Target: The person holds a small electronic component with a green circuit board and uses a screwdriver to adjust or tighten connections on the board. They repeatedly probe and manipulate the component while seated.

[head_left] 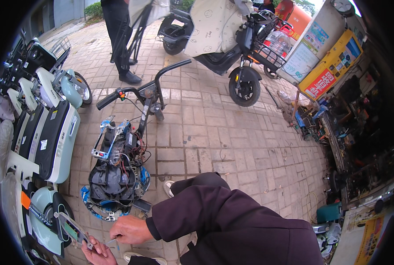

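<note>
My left hand (97,253), at the lower left, grips the lower end of a long grey part (72,230) with a greenish inset; I cannot make out its kind. Close beside it my right hand (131,229) is closed, with a thin pale rod-like piece (112,241) showing between its fingers and the left hand. Just beyond the hands sits a small electric ride-on vehicle (113,180), opened up, its blue patterned shell parted and black tray and wiring exposed. Its black handlebar (137,90) rises at the far end.
White and pale-green scooters (55,145) line the left side. A black scooter (219,64) with a pale cover stands ahead, near a person in dark trousers (117,39). On the right are a cluttered workbench (333,137), a yellow sign (331,64) and a green box (329,213).
</note>
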`<state>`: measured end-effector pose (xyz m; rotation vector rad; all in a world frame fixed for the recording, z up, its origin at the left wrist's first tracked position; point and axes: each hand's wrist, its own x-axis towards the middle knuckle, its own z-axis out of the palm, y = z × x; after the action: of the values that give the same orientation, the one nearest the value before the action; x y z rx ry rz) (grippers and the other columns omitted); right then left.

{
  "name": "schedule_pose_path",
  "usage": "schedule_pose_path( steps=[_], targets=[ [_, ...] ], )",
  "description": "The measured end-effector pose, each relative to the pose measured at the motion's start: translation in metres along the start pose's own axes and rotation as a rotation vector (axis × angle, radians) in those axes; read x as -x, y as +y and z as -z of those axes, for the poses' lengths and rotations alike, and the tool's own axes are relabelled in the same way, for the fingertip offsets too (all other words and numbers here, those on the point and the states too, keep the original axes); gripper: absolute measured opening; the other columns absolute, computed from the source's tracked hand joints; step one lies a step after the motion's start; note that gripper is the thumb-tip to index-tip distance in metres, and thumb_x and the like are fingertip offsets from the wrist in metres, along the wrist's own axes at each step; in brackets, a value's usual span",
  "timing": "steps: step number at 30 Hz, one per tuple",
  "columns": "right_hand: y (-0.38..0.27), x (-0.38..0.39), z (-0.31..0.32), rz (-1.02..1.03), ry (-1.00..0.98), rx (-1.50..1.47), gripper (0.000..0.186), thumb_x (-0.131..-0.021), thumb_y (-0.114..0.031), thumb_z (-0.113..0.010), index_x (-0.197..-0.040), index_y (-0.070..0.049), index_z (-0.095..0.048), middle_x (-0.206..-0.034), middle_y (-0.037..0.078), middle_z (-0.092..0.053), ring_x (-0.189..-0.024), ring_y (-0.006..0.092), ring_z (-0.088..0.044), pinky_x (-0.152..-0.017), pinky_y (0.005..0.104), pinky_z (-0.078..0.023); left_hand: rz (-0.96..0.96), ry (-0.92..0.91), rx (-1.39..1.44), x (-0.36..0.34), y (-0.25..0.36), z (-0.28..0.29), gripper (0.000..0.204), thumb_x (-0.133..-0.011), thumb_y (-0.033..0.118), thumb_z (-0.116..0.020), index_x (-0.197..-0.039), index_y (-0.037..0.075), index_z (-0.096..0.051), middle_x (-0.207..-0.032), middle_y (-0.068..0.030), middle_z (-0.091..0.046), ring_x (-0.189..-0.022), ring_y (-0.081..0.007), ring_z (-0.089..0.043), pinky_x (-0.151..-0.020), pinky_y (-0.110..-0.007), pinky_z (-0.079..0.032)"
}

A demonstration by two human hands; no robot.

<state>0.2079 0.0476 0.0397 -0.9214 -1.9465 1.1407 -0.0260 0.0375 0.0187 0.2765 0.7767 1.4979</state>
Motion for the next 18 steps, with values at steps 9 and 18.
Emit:
schedule_pose_path(
  steps=[9,18],
  targets=[
    [0.0010,-0.0001,-0.0026,-0.007,0.003,-0.013,0.015,-0.083,-0.011,-0.063,-0.094,-0.003,-0.070,-0.084,0.016,-0.069,-0.084,0.0397,-0.067,-0.069,0.0483,-0.051,-0.001,0.006,-0.008,-0.0015,-0.0008,0.0030,0.041,-0.107,0.024,-0.049,-0.132,-0.009,-0.050,-0.088,-0.0079,-0.055,-0.049,-0.0059,-0.042,-0.033,-0.019,-0.032],
    [-0.0010,-0.0022,0.0009,0.010,0.027,-0.029,0.014,-0.083,-0.010,-0.063,-0.093,-0.001,-0.068,-0.081,0.018,-0.066,-0.079,0.0397,-0.065,-0.066,0.0471,-0.049,0.016,0.009,0.005,-0.0013,0.0003,0.0030,0.041,-0.107,0.024,-0.051,-0.131,-0.010,-0.051,-0.088,-0.0080,-0.056,-0.049,-0.0058,-0.044,-0.033,-0.019,-0.033]
  ],
)
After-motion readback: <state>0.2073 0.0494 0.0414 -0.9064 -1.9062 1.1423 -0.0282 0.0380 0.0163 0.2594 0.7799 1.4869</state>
